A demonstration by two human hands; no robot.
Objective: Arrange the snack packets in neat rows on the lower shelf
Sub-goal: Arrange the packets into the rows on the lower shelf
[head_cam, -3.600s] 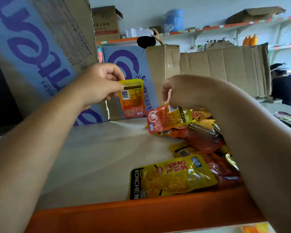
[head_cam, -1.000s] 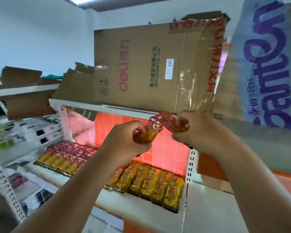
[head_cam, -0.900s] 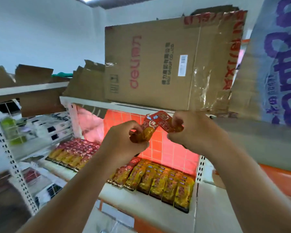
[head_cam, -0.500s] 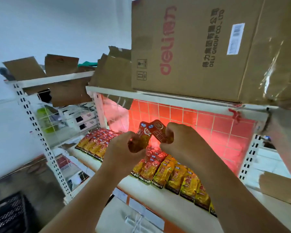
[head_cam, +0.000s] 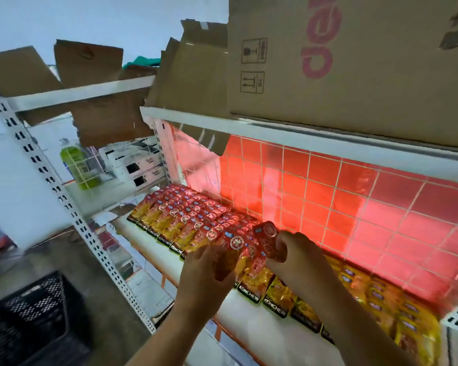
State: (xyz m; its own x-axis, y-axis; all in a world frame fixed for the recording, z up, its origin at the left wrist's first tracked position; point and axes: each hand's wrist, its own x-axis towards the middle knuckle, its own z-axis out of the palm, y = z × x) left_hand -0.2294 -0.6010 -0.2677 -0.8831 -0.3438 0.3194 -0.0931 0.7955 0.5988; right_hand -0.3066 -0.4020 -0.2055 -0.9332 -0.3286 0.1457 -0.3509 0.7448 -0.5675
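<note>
- Overhead, a white upper shelf (head_cam: 302, 138) carries a large brown cardboard box (head_cam: 354, 62) with pink lettering.
- Below it runs the lower shelf (head_cam: 259, 326), white with an orange front edge, backed by a red back panel (head_cam: 354, 202) crossed by a pale grid.
- Snack packets (head_cam: 185, 215), red at the top and gold below, lie on the lower shelf in overlapping rows. They run from the far left corner to the near right, where the packets look more yellow.
- A white upright post (head_cam: 64, 196) with slots stands to the left, and a black crate (head_cam: 29, 318) sits on the grey floor (head_cam: 72, 249) beside it.
- The left hand (head_cam: 204, 270) curls its fingers and thumb round the gold lower part of one packet (head_cam: 229, 247).
- The right hand (head_cam: 294, 257), close beside it, pinches a red-topped packet (head_cam: 266, 235) in curled fingers.
- Both held packets hang just above the middle of the rows.
</note>
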